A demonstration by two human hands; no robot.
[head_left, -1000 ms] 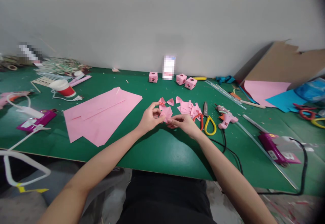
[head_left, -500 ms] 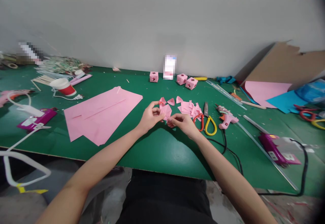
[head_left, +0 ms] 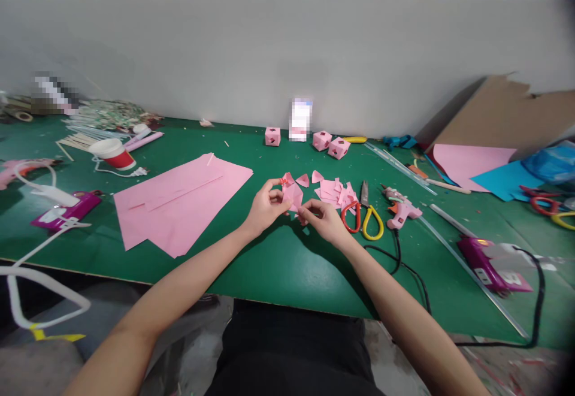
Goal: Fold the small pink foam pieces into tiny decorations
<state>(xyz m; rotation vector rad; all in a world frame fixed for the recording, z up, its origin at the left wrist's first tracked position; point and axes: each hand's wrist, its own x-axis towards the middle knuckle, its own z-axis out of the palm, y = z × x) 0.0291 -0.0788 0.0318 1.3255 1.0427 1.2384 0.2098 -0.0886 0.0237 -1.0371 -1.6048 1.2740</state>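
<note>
Between my two hands is a small folded pink paper piece [head_left: 294, 195]. My left hand [head_left: 266, 207] pinches its left side, fingers closed on it. On its lower right side, the thumb and fingertips of my right hand [head_left: 324, 218] are closed on the piece. Just beyond are small pink folded triangles [head_left: 317, 176]. A pile of cut pink paper pieces [head_left: 331, 191] lies to the right of them, beside scissors [head_left: 365, 195] with one red and one yellow handle. Three pink paper cubes with dark openings, one of them the left cube [head_left: 272, 136], stand at the back.
Large pink sheets [head_left: 184, 204] lie on the left, near a paper cup [head_left: 113, 153]. A pink glue gun [head_left: 403, 211] with a black cable, clear glue sticks and a purple power strip [head_left: 487, 264] are on the right. A phone [head_left: 300, 119] leans on the back partition.
My right hand has shifted very slightly at the lower right of the pink piece, which has tilted a little. My left hand stays nearly in place.
</note>
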